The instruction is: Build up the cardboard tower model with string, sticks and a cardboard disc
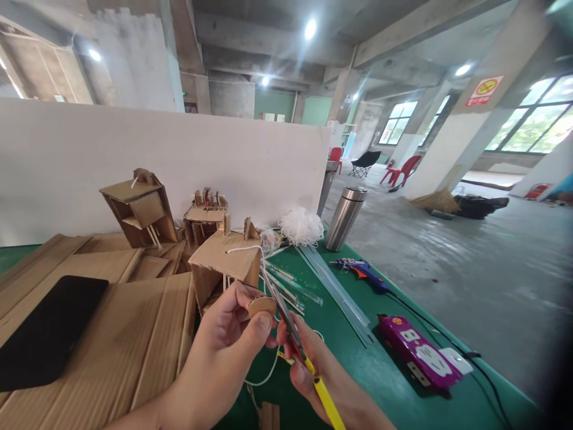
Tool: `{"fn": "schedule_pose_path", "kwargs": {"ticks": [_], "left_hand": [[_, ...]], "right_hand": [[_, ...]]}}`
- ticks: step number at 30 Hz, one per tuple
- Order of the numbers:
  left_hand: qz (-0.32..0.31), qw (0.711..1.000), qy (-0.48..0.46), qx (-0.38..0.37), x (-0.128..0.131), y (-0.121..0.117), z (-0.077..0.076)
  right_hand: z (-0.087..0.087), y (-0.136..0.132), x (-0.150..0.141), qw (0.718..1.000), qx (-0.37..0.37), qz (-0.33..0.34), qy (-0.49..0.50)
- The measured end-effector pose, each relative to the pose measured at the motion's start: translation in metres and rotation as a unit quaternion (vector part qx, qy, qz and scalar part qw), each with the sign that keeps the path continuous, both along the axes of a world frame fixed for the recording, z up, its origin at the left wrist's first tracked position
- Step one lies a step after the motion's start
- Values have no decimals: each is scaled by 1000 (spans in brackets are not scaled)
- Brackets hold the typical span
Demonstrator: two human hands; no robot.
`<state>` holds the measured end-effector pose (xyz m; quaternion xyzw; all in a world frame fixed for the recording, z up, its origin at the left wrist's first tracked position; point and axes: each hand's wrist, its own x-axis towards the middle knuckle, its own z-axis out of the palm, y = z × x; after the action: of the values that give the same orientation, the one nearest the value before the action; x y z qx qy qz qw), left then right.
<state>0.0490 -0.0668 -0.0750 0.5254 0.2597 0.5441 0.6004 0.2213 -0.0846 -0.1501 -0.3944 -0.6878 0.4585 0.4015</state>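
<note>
Over green tabletop (344, 310) — cardboard disc (262, 305) in left grip (228, 340), yellow-handled tool (328, 402) in right grip (320, 358) — sign (485, 90) lettering illegible

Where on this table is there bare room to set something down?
The green table is bare between the right hand and purple power strip; the cardboard sheet, between the black panel and left forearm. Farther back it's crowded: cardboard boxes, thin sticks, tangled white strands.
</note>
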Motion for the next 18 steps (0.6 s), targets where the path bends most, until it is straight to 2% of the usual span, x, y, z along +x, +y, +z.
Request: {"fn": "schedule_pose_path", "kwargs": {"ticks": [7,18], "left_hand": [[8,999,28,25,-1,2,-4],[51,994,90,17,-1,0,4]], "right_hand": [[-4,-1,3,1000,15,-2,-10],[6,0,5,999,-9,32,-34]]}}
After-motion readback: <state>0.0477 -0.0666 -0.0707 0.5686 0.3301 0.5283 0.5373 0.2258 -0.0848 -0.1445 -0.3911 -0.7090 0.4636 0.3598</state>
